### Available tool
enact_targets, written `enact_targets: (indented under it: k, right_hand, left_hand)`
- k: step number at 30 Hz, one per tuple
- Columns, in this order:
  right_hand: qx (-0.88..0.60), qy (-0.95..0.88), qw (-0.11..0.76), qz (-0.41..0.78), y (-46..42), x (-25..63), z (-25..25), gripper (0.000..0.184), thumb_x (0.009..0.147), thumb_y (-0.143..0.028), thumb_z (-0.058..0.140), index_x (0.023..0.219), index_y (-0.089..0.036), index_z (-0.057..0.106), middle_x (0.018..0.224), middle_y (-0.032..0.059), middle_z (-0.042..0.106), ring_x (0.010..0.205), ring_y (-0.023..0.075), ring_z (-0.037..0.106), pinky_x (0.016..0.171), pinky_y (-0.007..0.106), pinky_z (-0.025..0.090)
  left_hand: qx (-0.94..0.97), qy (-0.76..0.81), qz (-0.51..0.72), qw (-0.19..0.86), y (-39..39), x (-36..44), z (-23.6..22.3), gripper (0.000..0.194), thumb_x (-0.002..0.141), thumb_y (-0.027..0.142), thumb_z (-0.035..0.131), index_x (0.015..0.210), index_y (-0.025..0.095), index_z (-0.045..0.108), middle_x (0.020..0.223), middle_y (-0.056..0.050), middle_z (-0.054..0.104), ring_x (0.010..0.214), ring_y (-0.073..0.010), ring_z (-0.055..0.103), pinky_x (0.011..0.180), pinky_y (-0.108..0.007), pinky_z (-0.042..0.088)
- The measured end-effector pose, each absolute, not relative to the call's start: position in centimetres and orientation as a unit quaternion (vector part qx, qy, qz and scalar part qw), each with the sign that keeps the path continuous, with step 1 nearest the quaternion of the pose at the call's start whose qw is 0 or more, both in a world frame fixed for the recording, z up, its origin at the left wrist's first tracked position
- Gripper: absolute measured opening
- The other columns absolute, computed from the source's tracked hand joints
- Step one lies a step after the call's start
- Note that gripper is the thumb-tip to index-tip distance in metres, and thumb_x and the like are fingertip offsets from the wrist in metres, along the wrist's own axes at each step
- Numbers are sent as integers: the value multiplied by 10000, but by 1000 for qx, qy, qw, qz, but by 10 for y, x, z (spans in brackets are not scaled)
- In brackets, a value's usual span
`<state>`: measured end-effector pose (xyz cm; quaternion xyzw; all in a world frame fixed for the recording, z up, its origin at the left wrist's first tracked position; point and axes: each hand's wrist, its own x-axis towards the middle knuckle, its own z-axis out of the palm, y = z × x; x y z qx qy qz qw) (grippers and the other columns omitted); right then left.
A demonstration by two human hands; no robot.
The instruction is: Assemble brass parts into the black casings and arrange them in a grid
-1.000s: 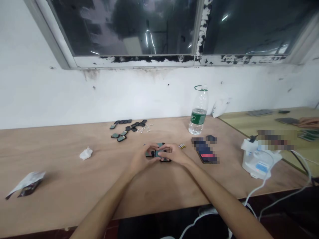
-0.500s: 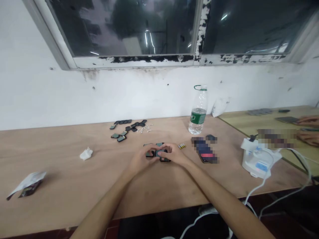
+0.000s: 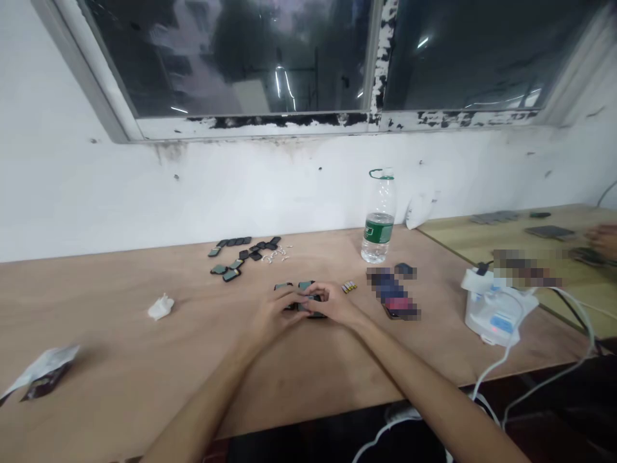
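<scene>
Plywood tabletop (image 3: pixel 120 360) left of the water bottle (image 3: pixel 378 218): my left hand (image 3: pixel 274 315) and right hand (image 3: pixel 335 303) pinch one small black module (image 3: pixel 308 305), so I'd go slow and square.

A small assembly workshop is being shown: a bare plywood bench (image 3: pixel 120 360) is being set against a scuffed white wall under a peeling window frame (image 3: pixel 376 77) at twelve o'clock, with small dark parts (image 3: pixel 241 254) being laid out and another worker's bench (image 3: pixel 506 238) being occupied at three o'clock.

Both forearms outstretched, left hand (image 3: pixel 274 315) and right hand (image 3: pixel 335 303) together, fingers curled.
</scene>
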<state>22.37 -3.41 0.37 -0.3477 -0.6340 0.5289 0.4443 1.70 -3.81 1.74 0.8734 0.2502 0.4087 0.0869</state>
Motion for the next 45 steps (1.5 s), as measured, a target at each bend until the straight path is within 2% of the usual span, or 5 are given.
enact_targets:
  k: [6,10,15,28,45]
  right_hand:
    - [-408,-689,470,371,-22,260,15,322,952,-434,562,937,-173,749,939,76,752,853,207,673,799,325,532]
    - [-463,-779,385,174,-13,287,7,147,830,-166,642,902,-182,768,966,94,725,982,256,637,926,380,513]
    - [-493,-806,315,91,-9,300,-1,145,839,-247,739,961,-192,795,1078,132,679,1059,288,594,982,438,495]
    - [-430,-760,390,292,-23,282,14,175,863,-362,745,891,-190,751,844,32,738,765,179,626,710,285,464]
    - [-325,-761,413,381,-37,252,11,428,733,-413,878,1080,-230,709,1026,52,753,940,236,696,878,362,557]
  left_hand:
    - [855,275,435,60,-34,11,15,132,890,344,766,879,213,760,1041,-83,771,908,-217,757,826,-338,639]
    - [863,293,403,84,-35,12,17,131,879,342,756,859,212,765,1014,-84,771,890,-218,758,812,-337,640]
    - [869,306,375,101,-38,15,19,96,849,299,756,835,208,731,1033,-89,765,894,-230,747,821,-359,621]
    - [874,310,361,103,-38,15,18,88,868,290,738,843,209,716,1070,-86,749,915,-220,737,838,-341,606]
    - [859,298,411,58,-35,12,14,141,887,337,743,810,220,752,1008,-81,759,874,-221,742,802,-342,621]
